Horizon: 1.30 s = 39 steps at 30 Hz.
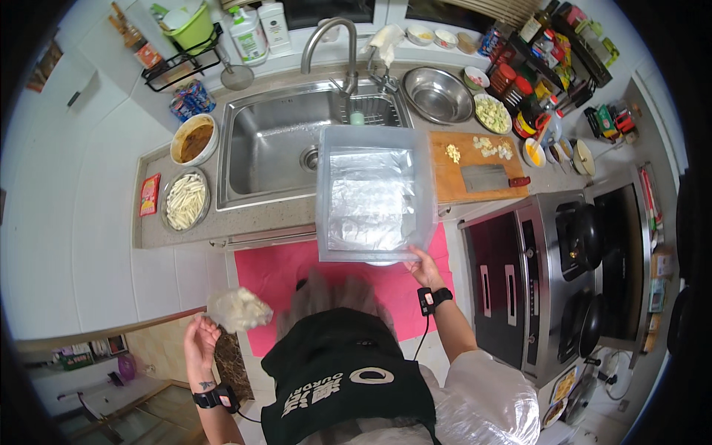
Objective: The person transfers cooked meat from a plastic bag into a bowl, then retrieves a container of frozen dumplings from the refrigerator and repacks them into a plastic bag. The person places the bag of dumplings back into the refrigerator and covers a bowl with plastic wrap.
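My left hand (201,336) holds a clear plastic bag (240,310) with pale contents by its gathered end, off to the lower left over the floor. With its fingers at the near right corner, my right hand (424,268) grips a translucent plastic bin (377,133). The bin extends over the counter's front edge and part of the sink (272,150). Shiny, crinkled clear plastic or film (371,206) shows inside it. A white rounded edge peeks out below the bin's near side; what it belongs to is hidden.
A cleaver (485,178) and chopped pieces lie on the wooden cutting board (445,189) at right. A steel basin (438,94) sits behind it. Left of the sink are a bowl of white strips (186,199) and a tub of brown sauce (194,139). The stove (567,311) stands at right.
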Motion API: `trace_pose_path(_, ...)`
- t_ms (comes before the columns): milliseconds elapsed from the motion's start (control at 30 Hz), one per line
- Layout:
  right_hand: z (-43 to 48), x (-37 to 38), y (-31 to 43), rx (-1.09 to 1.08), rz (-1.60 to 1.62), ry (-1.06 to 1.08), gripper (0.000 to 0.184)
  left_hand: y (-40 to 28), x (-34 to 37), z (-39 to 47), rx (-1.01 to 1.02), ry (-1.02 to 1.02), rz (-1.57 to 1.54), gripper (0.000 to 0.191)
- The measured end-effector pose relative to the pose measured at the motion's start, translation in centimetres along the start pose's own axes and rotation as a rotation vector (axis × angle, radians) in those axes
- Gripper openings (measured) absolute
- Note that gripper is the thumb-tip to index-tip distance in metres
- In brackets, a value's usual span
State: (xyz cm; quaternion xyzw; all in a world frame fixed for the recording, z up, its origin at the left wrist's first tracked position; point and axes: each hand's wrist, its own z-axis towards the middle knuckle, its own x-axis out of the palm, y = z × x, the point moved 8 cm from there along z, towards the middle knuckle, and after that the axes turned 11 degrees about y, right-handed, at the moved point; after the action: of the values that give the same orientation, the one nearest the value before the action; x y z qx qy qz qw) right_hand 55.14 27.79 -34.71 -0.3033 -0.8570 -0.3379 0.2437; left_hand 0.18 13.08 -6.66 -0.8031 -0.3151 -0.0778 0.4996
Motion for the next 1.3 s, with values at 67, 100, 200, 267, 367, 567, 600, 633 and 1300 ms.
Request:
trace_pose_path(67,0.3,0.4,0.6,-0.008,0.043,0.042,0.025,1.9,-3.4,-2.5,0.007,-0.074,-0.062,0.020)
trace_pose_path(100,0.3,0.5,0.8,-0.005,0.042,0.051,0.024,2.8,-5.1,-4.0,0.013,-0.113,-0.096,0.021)
trace_pose_path(200,0.0,0.8,1.2,-0.055,0.052,0.099,0.024,5.7,-10.5,-9.1,0.006,-0.220,-0.154,0.024)
trace_pose_path(267,-0.9,1.7,1.0,-0.101,0.048,0.141,0.027,7.5,-14.5,-12.4,0.009,-0.274,-0.200,0.025)
trace_pose_path(367,-3.7,3.1,1.0,-0.173,-0.089,0.218,0.031,10.4,-19.9,-17.8,0.026,-0.328,-0.282,0.026)
trace_pose_path(567,-13.3,12.7,-3.0,-0.110,-0.328,0.335,0.032,14.9,-27.4,-27.2,0.057,-0.442,-0.402,0.021)
trace_pose_path(600,-14.3,13.5,-5.2,-0.064,-0.348,0.334,0.031,15.8,-29.3,-28.5,0.062,-0.438,-0.450,0.022)
trace_pose_path(633,-15.3,14.4,-8.1,-0.008,-0.366,0.333,0.031,16.6,-31.2,-30.3,0.069,-0.442,-0.496,0.025)
trace_pose_path(1300,-26.3,42.9,-73.1,1.075,-0.766,0.834,0.034,16.7,-53.8,-43.3,0.373,-0.425,-0.513,0.053)
